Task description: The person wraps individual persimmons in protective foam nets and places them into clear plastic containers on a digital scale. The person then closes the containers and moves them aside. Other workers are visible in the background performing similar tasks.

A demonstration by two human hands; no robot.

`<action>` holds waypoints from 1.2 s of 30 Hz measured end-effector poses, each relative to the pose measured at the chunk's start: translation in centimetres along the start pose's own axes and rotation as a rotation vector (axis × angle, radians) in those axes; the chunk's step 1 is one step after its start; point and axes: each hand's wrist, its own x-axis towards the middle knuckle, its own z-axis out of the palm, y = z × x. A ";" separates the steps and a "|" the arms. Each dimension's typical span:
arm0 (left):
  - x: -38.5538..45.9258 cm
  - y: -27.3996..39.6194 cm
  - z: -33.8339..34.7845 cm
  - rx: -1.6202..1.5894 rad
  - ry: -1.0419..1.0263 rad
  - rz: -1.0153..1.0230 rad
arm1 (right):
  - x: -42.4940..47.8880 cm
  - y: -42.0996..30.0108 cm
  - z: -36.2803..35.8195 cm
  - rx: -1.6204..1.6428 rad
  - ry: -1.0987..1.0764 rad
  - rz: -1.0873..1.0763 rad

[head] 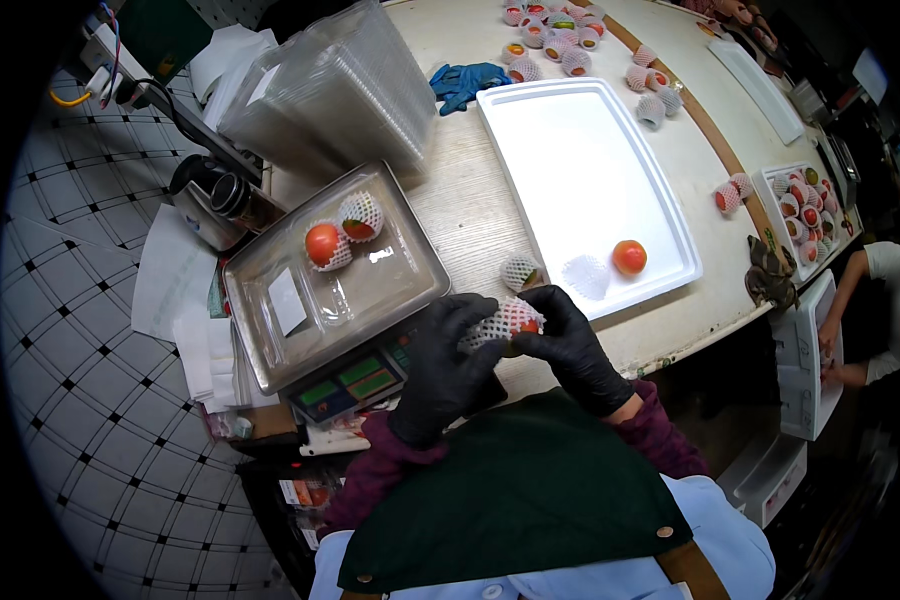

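Observation:
My left hand (450, 360) and my right hand (574, 356), both in black gloves, hold a tomato in a white foam net (506, 322) between them. Just beyond it a netted tomato (521, 271) rests by the near edge of a white foam tray (577, 165). A bare tomato (629, 257) and an empty foam net (586, 277) lie in that tray. To the left, a metal scale pan (427, 281) bears a clear plastic container (390, 274) with two tomatoes (328, 245) in foam nets and a white paper slip (287, 301).
A tall stack of clear plastic containers (345, 90) stands behind the scale, near blue gloves (469, 82). Netted fruits (559, 34) lie at the table's far side. Dark cups (244, 202) stand at left. At right, a co-worker's hands (832, 356) are at a white bin (806, 360).

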 end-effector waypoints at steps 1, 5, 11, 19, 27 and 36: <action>-0.1 0.0 0.0 0.249 -0.026 0.177 | 0.0 -0.4 0.1 -0.022 0.005 -0.008; -0.4 -0.1 1.0 0.190 0.020 0.137 | -0.1 -0.5 0.5 -0.133 0.032 -0.038; -0.7 -0.6 -0.4 -0.534 0.114 -0.396 | -0.1 -0.4 0.4 -0.188 -0.023 -0.143; -2.2 1.9 -1.5 0.377 -0.034 0.112 | -0.6 1.0 2.7 0.596 -0.161 0.399; -1.7 2.5 -6.7 0.905 0.453 0.051 | 3.5 2.1 0.1 -0.893 -0.007 -0.442; 2.0 -3.9 -10.5 1.282 0.280 -0.034 | 5.4 2.8 -11.5 -1.675 0.566 -0.265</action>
